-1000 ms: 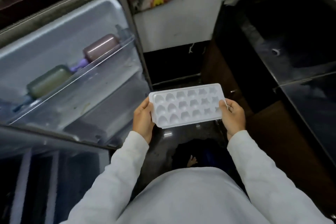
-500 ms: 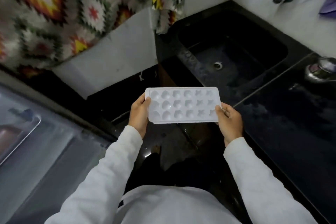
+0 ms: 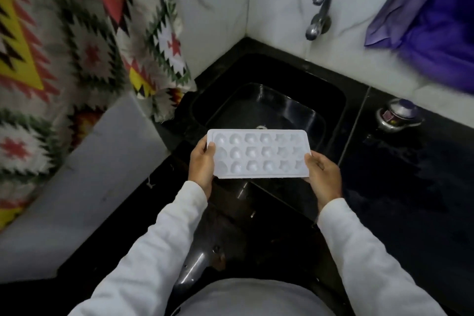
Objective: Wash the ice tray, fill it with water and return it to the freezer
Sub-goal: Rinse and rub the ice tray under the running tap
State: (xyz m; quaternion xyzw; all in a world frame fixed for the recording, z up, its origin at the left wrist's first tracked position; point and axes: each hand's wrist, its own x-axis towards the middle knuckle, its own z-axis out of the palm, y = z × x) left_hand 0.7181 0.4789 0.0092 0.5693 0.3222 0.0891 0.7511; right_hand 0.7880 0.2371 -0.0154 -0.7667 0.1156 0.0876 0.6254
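The white ice tray [image 3: 259, 154] was held level, cavities up, above the near edge of the black sink [image 3: 302, 113]. The left grip [image 3: 202, 161] clasped its left short end and the right grip [image 3: 323, 174] its right, thumbs on top. A tap [image 3: 319, 10] stood on the tiled wall behind the sink, and a small steel pot [image 3: 397, 117] sat on the dark surface [image 3: 400, 182] to the right.

A glossy black counter [image 3: 400, 187] with a sunken sink [image 3: 256, 108] bears a small steel container [image 3: 398, 115] near the wall.
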